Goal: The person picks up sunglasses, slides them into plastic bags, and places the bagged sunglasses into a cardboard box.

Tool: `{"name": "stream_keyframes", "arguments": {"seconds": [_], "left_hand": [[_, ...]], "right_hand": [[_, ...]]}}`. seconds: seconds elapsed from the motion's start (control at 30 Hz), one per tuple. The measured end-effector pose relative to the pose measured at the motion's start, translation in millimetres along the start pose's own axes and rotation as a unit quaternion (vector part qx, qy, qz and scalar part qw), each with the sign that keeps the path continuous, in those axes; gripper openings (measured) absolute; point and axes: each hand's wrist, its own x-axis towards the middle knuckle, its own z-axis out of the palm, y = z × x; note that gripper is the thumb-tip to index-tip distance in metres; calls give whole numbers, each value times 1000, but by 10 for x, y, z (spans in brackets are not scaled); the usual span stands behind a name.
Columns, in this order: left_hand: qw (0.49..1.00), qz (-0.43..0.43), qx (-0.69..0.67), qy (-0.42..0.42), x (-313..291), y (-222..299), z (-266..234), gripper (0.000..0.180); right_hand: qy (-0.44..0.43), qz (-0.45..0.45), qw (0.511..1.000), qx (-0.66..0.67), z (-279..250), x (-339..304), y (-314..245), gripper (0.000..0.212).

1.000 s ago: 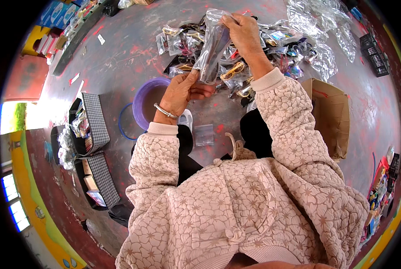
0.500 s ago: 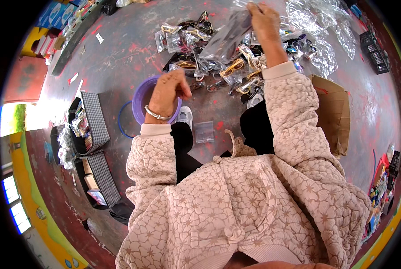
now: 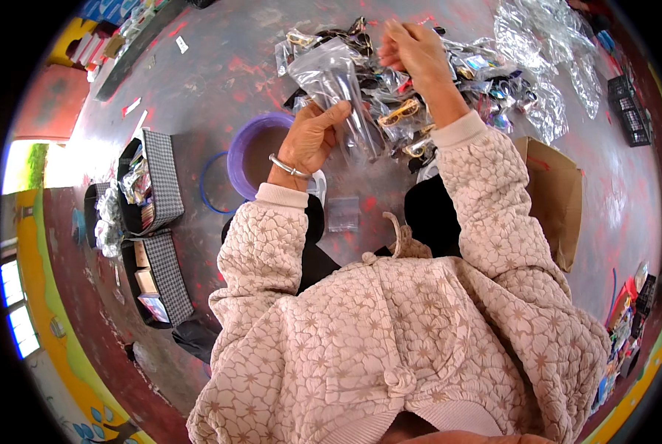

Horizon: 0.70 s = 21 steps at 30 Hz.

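A bundle of clear plastic bags (image 3: 331, 70) is pinched in my left hand (image 3: 315, 137), thumb on top, and slants up toward the far side. My right hand (image 3: 418, 59) hovers past the bags, apart from them, its fingers loosely bent and apart with nothing visible in them. Beneath and behind both hands spreads a pile of sunglasses, many in clear wrappers, among them a yellow-framed pair (image 3: 399, 112). A purple basin (image 3: 236, 159) stands just left of my left wrist. On the floor between my feet lies a small flat clear bag (image 3: 343, 214).
An open cardboard box (image 3: 549, 203) stands at my right. Checkered fabric bins (image 3: 166, 181) with packed goods sit at the left, near a blue hoop (image 3: 204, 194). Crumpled clear plastic (image 3: 542, 52) lies at the far right, beside a black crate (image 3: 629, 111).
The plastic bags have passed from my right hand to my left and come nearer. My left hand has closed on them; my right hand has let go and shifted slightly left and nearer.
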Motion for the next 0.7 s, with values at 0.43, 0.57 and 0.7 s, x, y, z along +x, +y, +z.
{"name": "stream_keyframes", "arguments": {"seconds": [0.43,0.57,0.7], "left_hand": [[970,160,96,159,-89,181,96,15],[977,126,56,161,-46,154,-140,16],[975,178,-126,30,-37,225,-30,30]], "right_hand": [[-309,-15,950,-40,199,-301,-43,11],[-223,52,972,52,97,-257,-176,12],[-190,-74,976,-83,92,-249,-106,21]]}}
